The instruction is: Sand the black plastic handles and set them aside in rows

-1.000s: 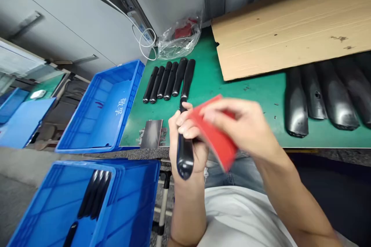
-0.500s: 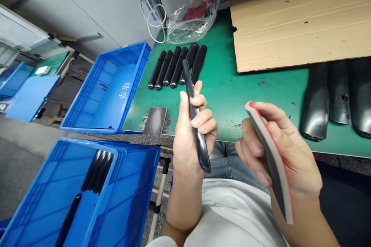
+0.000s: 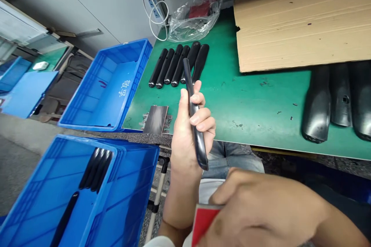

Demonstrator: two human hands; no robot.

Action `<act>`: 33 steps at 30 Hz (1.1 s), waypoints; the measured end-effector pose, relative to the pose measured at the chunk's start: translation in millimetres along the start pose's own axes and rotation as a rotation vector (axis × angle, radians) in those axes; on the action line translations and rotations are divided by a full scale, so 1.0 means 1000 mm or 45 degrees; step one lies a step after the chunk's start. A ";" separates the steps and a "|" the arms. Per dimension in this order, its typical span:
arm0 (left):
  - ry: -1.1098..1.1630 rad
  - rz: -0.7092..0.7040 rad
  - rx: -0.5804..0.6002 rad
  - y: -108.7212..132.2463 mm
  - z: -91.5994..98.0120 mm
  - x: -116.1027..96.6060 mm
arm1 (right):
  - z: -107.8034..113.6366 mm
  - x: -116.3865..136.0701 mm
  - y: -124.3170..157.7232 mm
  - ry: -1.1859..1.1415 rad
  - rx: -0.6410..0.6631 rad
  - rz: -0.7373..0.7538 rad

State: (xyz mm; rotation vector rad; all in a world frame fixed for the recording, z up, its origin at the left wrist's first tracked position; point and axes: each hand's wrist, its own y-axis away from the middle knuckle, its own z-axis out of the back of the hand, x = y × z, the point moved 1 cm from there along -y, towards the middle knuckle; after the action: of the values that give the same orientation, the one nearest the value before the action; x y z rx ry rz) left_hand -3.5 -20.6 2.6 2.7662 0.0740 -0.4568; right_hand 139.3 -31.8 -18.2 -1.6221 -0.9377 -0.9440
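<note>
Upright in my left hand [image 3: 193,123] is a long, slim black plastic handle piece [image 3: 199,142], with thumb and fingers wrapped round its middle. Its upper end points toward the back of the table. My right hand [image 3: 255,208], close to the camera and slightly blurred, grips a thin grey sanding pad with a red face [image 3: 204,222]. Only a corner of the pad shows; the fingers are mostly hidden behind the back of the hand. The pad is below the handle piece and apart from it. Several similar black handle pieces [image 3: 159,68] lie in a row on the table beyond my left hand.
The green table [image 3: 220,112] carries a dark flat pad [image 3: 155,120] with dark dust around it, a cardboard sheet [image 3: 301,27], a clear plastic bag [image 3: 188,23] and larger black shells [image 3: 317,104]. Blue crates [image 3: 111,88] stand at the left; a lower crate [image 3: 116,154] contains black pieces.
My right hand has swung left and down toward my body with the sanding pad, turning so its back faces the camera. My left hand has hardly moved, still gripping the handle piece.
</note>
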 end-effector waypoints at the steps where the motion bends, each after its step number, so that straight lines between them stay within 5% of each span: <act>1: 0.012 -0.005 0.004 0.000 0.000 -0.001 | 0.002 0.000 -0.002 -0.008 -0.057 0.001; 3: 0.017 -0.006 0.019 -0.001 0.000 -0.002 | 0.006 0.001 -0.004 -0.023 -0.145 -0.009; 7: -0.061 -0.017 0.005 -0.002 -0.003 -0.002 | 0.007 -0.003 -0.005 0.003 0.177 0.104; 10: -0.134 0.003 -0.006 -0.004 -0.004 -0.001 | 0.009 -0.009 -0.003 -0.069 0.084 -0.096; 15: -0.204 0.016 -0.047 -0.008 -0.007 0.002 | 0.010 -0.014 0.001 -0.025 0.419 0.018; 22: -0.195 0.025 0.038 -0.009 -0.008 0.004 | 0.035 0.007 0.016 -0.089 0.356 0.161; 27: -0.147 0.071 0.065 -0.003 -0.008 0.014 | 0.029 0.000 0.013 -0.211 -0.192 0.046; 30: -0.179 0.064 0.033 -0.012 -0.012 0.005 | 0.011 -0.022 0.007 0.095 0.049 0.019; 32: -0.327 -0.016 -0.025 -0.035 -0.015 -0.021 | 0.005 -0.035 0.009 0.159 0.217 0.038; 33: -0.459 -0.088 -0.057 -0.052 -0.017 -0.041 | 0.004 -0.038 0.013 0.115 0.170 0.032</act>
State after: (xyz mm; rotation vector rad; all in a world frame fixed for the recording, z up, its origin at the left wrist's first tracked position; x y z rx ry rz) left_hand -42.3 33.7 14.1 2.5983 0.0911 -0.9505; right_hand 137.0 -35.3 -59.0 -1.4637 -0.8973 -0.9101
